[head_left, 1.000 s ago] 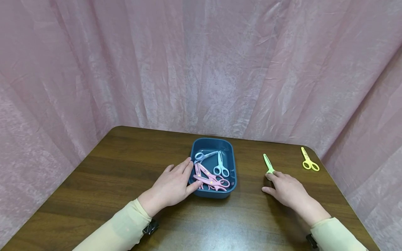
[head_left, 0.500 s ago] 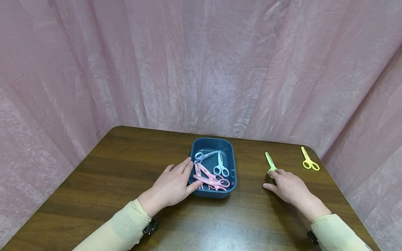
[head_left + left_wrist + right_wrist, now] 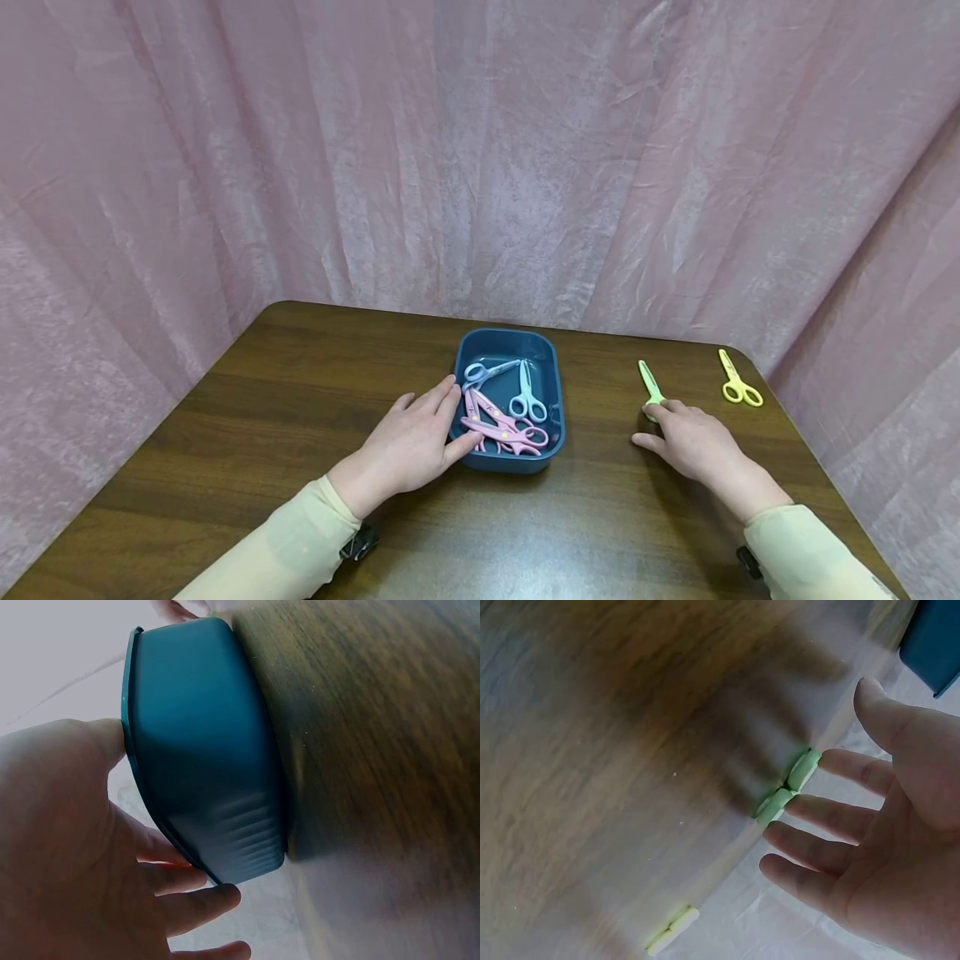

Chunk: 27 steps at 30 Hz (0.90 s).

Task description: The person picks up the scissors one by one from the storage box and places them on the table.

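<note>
Green scissors (image 3: 649, 382) are lying on the table (image 3: 352, 358) to the right of the bin (image 3: 556, 375). Going left to right: left hand (image 3: 412, 443) is resting on the bin's rim with fingers straight, not clenched, so a careless shove could end up sliding or tipping it. Pink scissors (image 3: 491, 431) are overlapping inside, so I'd worry about handles snagging. Right hand (image 3: 693, 443) isn't grasping anything, it's just touching the green handles with extended fingers, thumb sitting apart, so they could be skidding away. Yellow scissors (image 3: 735, 385) are lying near the table edge; a stray sweep could be knocking them off.

Views-wise, left wrist is showing the bin's ribbed outer wall but hiding the pink pile that head is showing. Right wrist is showing fingertips meeting the green handles edge-on, which the hand is mostly covering in the head view.
</note>
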Tool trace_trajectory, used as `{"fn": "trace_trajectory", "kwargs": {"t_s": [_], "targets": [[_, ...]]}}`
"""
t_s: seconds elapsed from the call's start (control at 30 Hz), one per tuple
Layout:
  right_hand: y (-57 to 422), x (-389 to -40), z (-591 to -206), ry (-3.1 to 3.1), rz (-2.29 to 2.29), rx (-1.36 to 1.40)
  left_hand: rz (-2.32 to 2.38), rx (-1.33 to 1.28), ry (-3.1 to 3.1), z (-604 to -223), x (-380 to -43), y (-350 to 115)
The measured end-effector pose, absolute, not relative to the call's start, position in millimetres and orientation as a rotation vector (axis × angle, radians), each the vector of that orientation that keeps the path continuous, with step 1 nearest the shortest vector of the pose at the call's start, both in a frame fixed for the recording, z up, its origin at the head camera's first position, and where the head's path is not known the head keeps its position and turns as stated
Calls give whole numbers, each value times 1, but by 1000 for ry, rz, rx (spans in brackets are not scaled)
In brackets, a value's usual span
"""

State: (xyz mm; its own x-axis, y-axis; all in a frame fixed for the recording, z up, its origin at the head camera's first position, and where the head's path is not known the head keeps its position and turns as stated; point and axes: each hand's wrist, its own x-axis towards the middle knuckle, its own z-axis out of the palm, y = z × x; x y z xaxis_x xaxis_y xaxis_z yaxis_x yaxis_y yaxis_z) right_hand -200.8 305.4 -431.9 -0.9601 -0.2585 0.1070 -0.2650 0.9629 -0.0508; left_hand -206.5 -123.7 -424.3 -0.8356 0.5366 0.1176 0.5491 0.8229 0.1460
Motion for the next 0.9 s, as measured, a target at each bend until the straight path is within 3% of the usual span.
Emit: {"fn": "trace_trajectory", "kwargs": {"t_s": [0.9], "targets": [[334, -220, -432, -3034, 103, 317, -289, -880, -2947, -425, -207, -124]]}}
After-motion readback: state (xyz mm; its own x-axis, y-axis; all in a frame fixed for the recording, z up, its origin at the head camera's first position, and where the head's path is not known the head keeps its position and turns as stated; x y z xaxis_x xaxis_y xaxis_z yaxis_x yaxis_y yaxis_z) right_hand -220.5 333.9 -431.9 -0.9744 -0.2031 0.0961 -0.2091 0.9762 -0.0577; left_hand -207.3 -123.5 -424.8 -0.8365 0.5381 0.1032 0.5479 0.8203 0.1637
